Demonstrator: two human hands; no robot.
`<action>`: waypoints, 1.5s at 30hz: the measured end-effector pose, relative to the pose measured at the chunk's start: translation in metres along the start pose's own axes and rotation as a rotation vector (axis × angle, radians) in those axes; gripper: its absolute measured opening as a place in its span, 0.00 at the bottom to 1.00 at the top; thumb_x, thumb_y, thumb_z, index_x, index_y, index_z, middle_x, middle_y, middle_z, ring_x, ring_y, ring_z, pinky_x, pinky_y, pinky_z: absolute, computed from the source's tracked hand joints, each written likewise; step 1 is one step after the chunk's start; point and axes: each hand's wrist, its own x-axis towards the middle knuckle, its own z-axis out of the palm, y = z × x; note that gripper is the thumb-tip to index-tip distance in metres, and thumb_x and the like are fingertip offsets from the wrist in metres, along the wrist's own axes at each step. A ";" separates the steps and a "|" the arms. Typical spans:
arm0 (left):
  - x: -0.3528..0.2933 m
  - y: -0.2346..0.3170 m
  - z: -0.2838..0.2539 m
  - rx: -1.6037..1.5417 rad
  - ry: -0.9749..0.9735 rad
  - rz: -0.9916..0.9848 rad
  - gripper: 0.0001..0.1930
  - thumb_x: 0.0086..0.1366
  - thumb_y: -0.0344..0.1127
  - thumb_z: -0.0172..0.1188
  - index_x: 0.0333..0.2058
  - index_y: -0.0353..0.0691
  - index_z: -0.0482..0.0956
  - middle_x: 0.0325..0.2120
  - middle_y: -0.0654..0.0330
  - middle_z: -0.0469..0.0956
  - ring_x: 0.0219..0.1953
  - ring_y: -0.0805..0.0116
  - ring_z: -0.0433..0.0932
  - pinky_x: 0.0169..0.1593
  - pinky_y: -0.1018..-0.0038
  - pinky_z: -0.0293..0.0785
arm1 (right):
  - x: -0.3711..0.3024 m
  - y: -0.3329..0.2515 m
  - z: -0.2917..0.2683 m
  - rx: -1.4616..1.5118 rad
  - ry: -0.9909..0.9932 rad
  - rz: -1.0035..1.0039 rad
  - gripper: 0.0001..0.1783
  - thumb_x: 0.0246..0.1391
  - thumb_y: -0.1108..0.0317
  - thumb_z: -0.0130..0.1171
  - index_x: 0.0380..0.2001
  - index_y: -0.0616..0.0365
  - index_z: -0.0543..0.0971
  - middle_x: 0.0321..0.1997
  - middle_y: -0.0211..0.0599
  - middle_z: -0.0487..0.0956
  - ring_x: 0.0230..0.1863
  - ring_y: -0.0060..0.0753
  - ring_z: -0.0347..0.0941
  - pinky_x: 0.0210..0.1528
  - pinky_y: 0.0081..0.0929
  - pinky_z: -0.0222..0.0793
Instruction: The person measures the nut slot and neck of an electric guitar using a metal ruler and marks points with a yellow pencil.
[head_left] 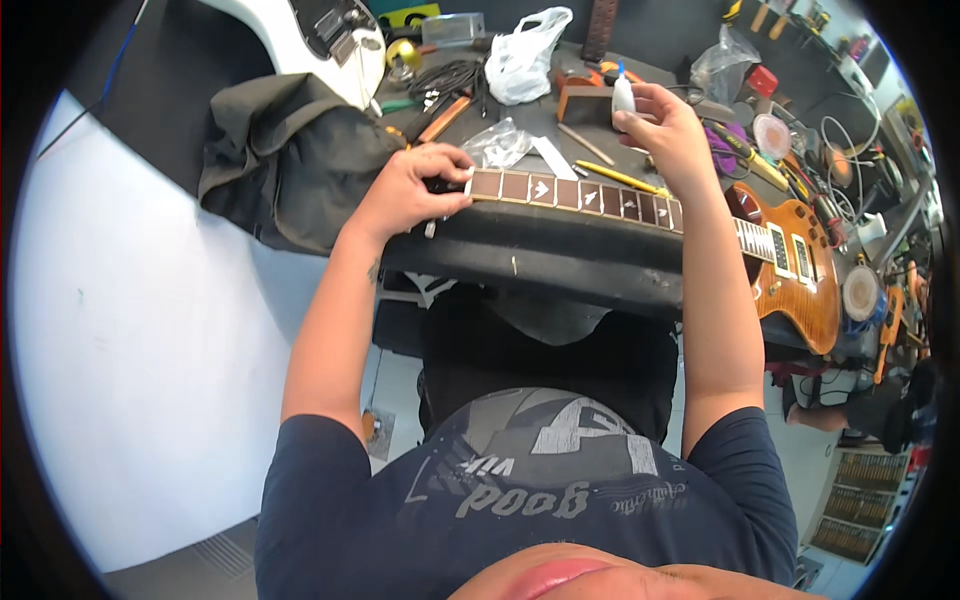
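An electric guitar with an amber-brown body (815,285) lies across the bench, its neck pointing left. The dark fretboard (567,193) has pale inlays, and no strings show along it. At the nut end of the neck, my left hand (415,187) is closed, thumb and fingers on either side of a small white nut (468,184). The headstock is mostly hidden under that hand. Above the far side of the neck, my right hand (668,130) holds a small white squeeze bottle (623,97) upright, its blue tip pointing up.
A black cloth (290,160) is heaped left of my left hand. Beyond the neck lie a yellow pencil (620,178), a white strip (553,158), a clear plastic bag (498,145) and a white bag (528,55). A white guitar body (300,40) rests far left. Tools crowd the right side.
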 end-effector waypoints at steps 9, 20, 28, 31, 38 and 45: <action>-0.004 0.000 0.003 -0.033 0.075 -0.011 0.16 0.55 0.16 0.76 0.43 0.34 0.90 0.51 0.55 0.86 0.43 0.74 0.85 0.42 0.78 0.85 | -0.052 0.016 0.046 -0.019 0.008 -0.168 0.14 0.62 0.68 0.72 0.49 0.62 0.85 0.40 0.36 0.89 0.38 0.21 0.83 0.42 0.24 0.78; -0.003 -0.004 -0.001 0.066 0.070 -0.021 0.19 0.53 0.19 0.78 0.45 0.35 0.89 0.50 0.53 0.87 0.53 0.67 0.84 0.58 0.72 0.80 | -0.071 0.012 0.053 -0.410 0.023 -0.591 0.15 0.52 0.74 0.74 0.44 0.60 0.86 0.38 0.36 0.88 0.36 0.27 0.85 0.35 0.24 0.80; -0.001 0.001 0.000 0.150 0.054 0.042 0.19 0.52 0.22 0.78 0.44 0.36 0.89 0.51 0.53 0.87 0.52 0.67 0.85 0.59 0.70 0.79 | -0.041 0.022 0.032 0.491 0.223 -0.057 0.19 0.66 0.69 0.70 0.54 0.70 0.80 0.48 0.44 0.86 0.48 0.35 0.87 0.54 0.30 0.85; -0.003 0.005 0.002 0.098 0.076 -0.006 0.18 0.53 0.24 0.78 0.44 0.35 0.88 0.48 0.57 0.88 0.49 0.70 0.84 0.56 0.72 0.79 | -0.016 0.023 0.008 0.645 0.218 0.037 0.21 0.64 0.68 0.72 0.55 0.70 0.80 0.48 0.43 0.85 0.50 0.33 0.85 0.53 0.30 0.82; -0.001 0.011 0.003 0.217 0.070 0.161 0.18 0.52 0.25 0.77 0.43 0.34 0.85 0.49 0.58 0.86 0.46 0.74 0.84 0.42 0.75 0.83 | 0.041 0.042 -0.010 -0.122 0.107 0.186 0.24 0.49 0.64 0.76 0.48 0.66 0.85 0.41 0.37 0.88 0.41 0.28 0.83 0.47 0.30 0.76; -0.004 0.012 0.005 0.110 0.095 -0.014 0.21 0.51 0.27 0.77 0.46 0.34 0.87 0.44 0.60 0.88 0.48 0.72 0.84 0.57 0.73 0.78 | 0.063 0.053 0.000 -0.908 -0.072 0.225 0.25 0.46 0.55 0.80 0.45 0.57 0.87 0.45 0.45 0.89 0.49 0.42 0.86 0.55 0.39 0.79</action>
